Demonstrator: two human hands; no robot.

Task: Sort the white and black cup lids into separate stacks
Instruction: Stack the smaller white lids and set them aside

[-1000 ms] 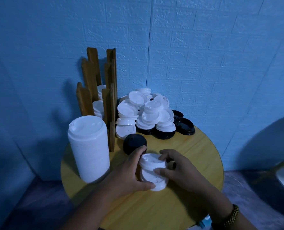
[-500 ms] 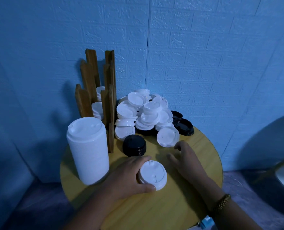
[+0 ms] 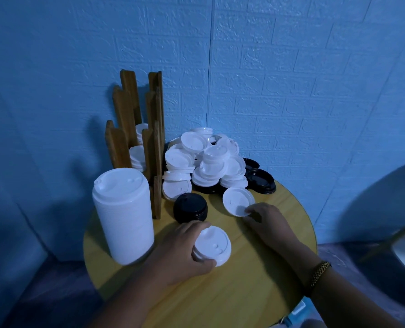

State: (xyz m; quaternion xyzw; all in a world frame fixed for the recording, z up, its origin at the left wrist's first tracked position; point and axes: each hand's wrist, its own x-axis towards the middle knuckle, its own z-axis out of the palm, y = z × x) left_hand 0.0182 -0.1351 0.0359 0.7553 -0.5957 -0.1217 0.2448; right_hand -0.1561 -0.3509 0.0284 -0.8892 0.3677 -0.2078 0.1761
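On the near part of the round yellow wooden table [image 3: 244, 292], the left hand [image 3: 184, 252] grips a short stack of white plastic cup lids [image 3: 212, 246]. The thumb is curled on its near side and the fingers go round its far side. The top lid is round and slightly domed, with a raised sip spout and small bumps.

A little further, on the right, the right hand [image 3: 267, 223] pinches the near rim of a single white lid [image 3: 237, 200]. This lid is tilted, with its round face toward the camera.

Beyond the left hand a low stack of black lids [image 3: 190, 207] sits on the table. At the left stands a tall stack of white lids [image 3: 124, 216], beside a brown wooden rack [image 3: 154, 147] with more white lids in its slots.

Behind lies a mixed heap of white and black lids [image 3: 206, 159], close to the blue brick-pattern wall [image 3: 291, 79].
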